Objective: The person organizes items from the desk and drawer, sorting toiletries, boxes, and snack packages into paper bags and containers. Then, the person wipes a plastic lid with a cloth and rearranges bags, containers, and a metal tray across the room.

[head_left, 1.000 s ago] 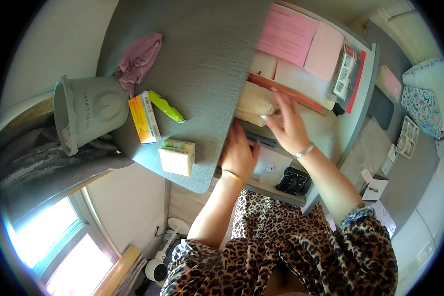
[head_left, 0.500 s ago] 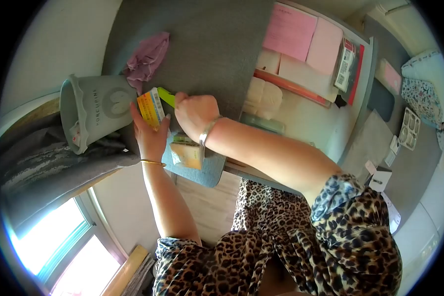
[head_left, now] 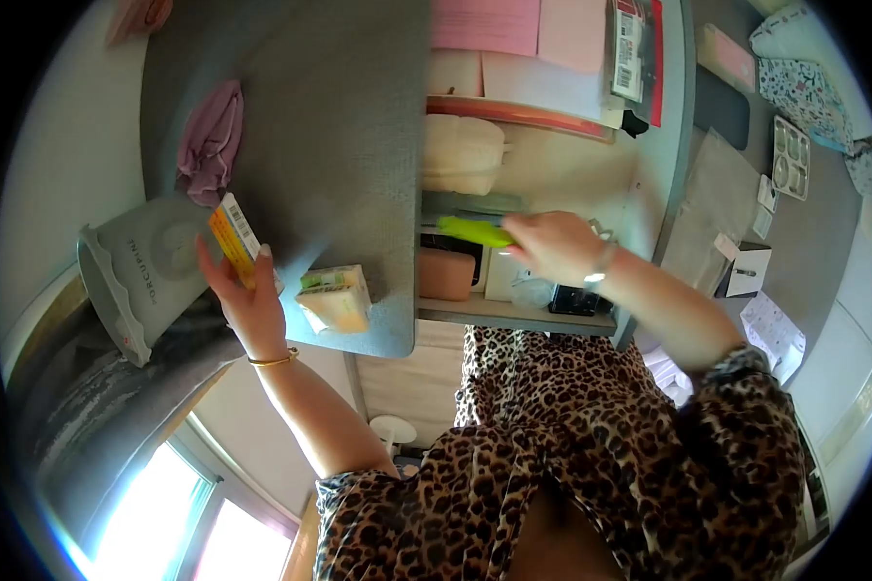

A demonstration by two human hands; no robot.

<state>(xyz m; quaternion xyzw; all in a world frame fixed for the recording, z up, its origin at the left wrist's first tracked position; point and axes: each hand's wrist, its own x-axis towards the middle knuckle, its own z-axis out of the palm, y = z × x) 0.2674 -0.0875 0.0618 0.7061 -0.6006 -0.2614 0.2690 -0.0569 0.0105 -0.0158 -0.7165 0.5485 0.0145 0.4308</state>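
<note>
My left hand is closed around a small yellow-orange and white box with a barcode on its side. It is at the left of the grey tabletop, beside a grey-green bin lettered PORCUPINE. My right hand, fingers closed, grips one end of a long lime-green object whose exact kind I cannot make out. That hand is over the open drawer. Between my hands, near the table's front edge, sits a pale yellow and green packet.
A crumpled mauve cloth lies behind the bin. The drawer holds pink paper, a beige case, a brown case and a black item. On the right surface are a metal tray and a patterned pouch.
My right hand has moved right with the lime-green object, from beside the box to over the drawer. The left hand still holds the box. The view has shifted to the right.
</note>
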